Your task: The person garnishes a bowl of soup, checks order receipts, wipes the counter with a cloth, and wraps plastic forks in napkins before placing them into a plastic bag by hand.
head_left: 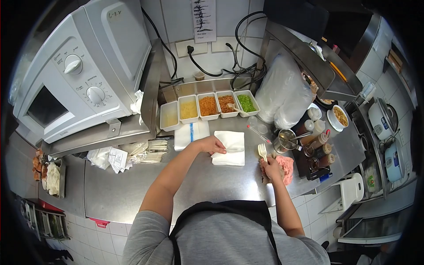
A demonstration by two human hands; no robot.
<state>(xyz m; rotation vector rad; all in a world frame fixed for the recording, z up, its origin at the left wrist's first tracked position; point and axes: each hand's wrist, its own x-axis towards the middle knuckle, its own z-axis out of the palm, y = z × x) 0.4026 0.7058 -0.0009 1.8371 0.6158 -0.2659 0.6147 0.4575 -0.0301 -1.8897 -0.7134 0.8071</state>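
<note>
"What is the left hand (212, 145) doing?"

"Its thumb and fingertips are pinched together on the left edge of the white napkins (229, 158), which lie on the steel counter (194, 181) in front of the person."

"And the right hand (272, 168)?"

"The fingers are closed around a pale plastic fork (263, 151), its tines pointing away from the body. That hand is over the near side of the counter, right of the napkins, beside a crumpled pink cloth (286, 169). It may be touching the cloth too; the fingers hide the spot."

"What sits just left of the napkins?"

"A folded white cloth with a blue stripe (191, 134), in front of the row of five tubs (207, 106). The rightmost tub holds something chopped and green, and a spoon (235, 107) rests at the one next to it."

"Anything near the fork?"

"A metal pot (285, 142) with utensils standing in it, just beyond and to the right. Farther right there's a dark rack (312, 168) of squeeze bottles (321, 140)."

"And over on the left?"

"A microwave (79, 66) on a raised shelf, with a bundle of pale sticks (152, 151) on the counter near the shelf's edge."
</note>
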